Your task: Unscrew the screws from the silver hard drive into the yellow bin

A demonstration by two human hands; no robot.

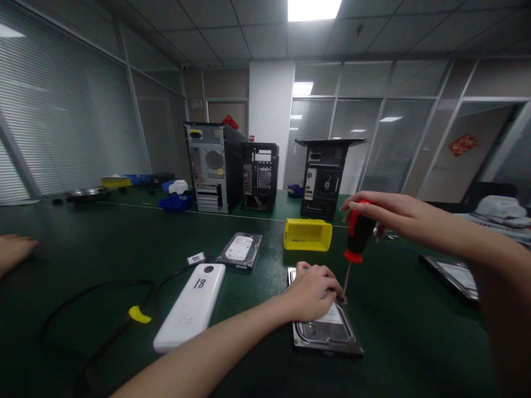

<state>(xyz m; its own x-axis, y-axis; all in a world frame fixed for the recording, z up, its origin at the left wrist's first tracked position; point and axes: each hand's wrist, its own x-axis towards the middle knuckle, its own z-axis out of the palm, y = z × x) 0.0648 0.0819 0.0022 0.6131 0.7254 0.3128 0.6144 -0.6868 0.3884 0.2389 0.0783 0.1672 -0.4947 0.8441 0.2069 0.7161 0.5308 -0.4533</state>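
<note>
My left hand [313,293] rests over a hard drive [327,337] on the green table, its fingers curled on the drive's upper part near the screwdriver tip. My right hand [369,213] is wrapped round the top of a red and black screwdriver [360,235]. The screwdriver stands nearly upright, with its tip at the right edge of the drive. Whether a screw is under the tip is too small to tell. A yellow bin [307,235] with small dark bits inside lies beyond the drive.
A second hard drive [240,249] and a white power bank [191,307] with a black cable lie to the left. Another drive [454,276] is at the right. Computer cases [213,168] stand at the back. Another person's hand [15,251] is at the left edge.
</note>
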